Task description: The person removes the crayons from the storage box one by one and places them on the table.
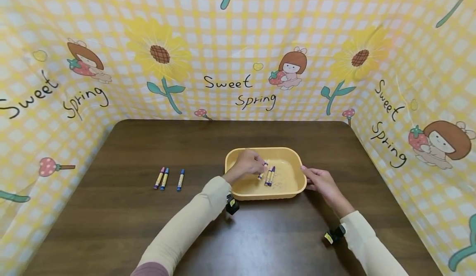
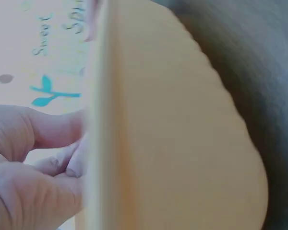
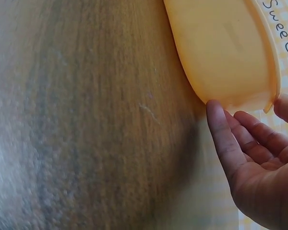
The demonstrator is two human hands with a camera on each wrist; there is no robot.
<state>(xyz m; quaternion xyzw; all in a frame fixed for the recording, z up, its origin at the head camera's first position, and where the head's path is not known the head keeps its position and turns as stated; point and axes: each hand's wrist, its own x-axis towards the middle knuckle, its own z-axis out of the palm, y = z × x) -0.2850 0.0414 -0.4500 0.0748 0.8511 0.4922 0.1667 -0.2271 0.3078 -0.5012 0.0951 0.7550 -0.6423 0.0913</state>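
A yellow tray [image 1: 286, 191] sits on the table, with several crayons [image 1: 270, 177] lying in it. Over its left side reaches my left hand [image 1: 248, 163], its fingertips pinching a crayon [image 1: 260, 177] near the others. In the left wrist view the tray's wall [image 2: 182, 115] hides those fingertips; only the bent thumb and fingers [image 2: 53, 129] show. My right hand [image 1: 322, 183] holds the tray's right end, thumb at the rim and fingers beneath, as the right wrist view also shows. Left of the tray lie a pink crayon [image 1: 159, 178], a blue crayon [image 1: 165, 179] and another blue crayon [image 1: 180, 180].
The dark wooden table [image 1: 130, 226] has rounded back corners. Checked yellow cloth [image 1: 223, 40] with printed flowers and girls hangs along its back and both sides. Each wrist carries a small black camera, such as the right camera [image 1: 335, 234].
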